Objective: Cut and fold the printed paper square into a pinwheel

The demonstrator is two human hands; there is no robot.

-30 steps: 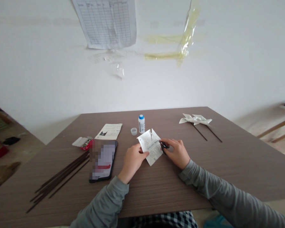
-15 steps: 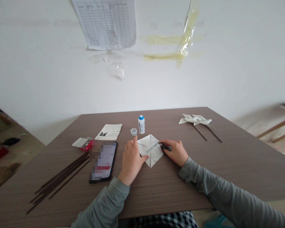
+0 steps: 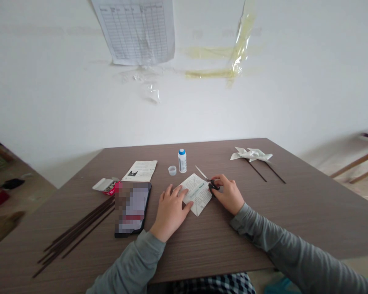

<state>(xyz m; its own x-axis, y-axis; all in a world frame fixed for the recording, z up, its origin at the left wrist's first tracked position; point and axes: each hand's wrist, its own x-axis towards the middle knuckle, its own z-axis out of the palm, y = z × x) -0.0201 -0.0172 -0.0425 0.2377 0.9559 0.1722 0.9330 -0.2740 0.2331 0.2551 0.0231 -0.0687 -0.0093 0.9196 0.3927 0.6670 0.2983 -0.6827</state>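
A square of printed paper (image 3: 199, 200) with diagonal lines lies on the table in front of me. My left hand (image 3: 170, 212) rests over its left corner, fingers spread and thumb near the lower edge. At the opposite corner my right hand (image 3: 230, 195) grips black-handled scissors (image 3: 214, 185). Their blades point away to the upper left, just beyond the paper's upper right edge. Behind the paper stands a small white bottle (image 3: 182, 163) with a blue cap, beside a clear plastic cup or cap (image 3: 172, 170).
Two white paper pinwheels (image 3: 254, 154) on dark sticks lie at the back right. To the left are a phone (image 3: 134, 208), several dark sticks (image 3: 76, 228), an open red-and-white box (image 3: 106, 185) and folded printed paper (image 3: 140, 170). A wall rises behind the table (image 3: 263, 237).
The scissors have come off the paper to its upper right, their blades now showing. My left hand's fingers have lowered and spread over the paper, which has shifted slightly.
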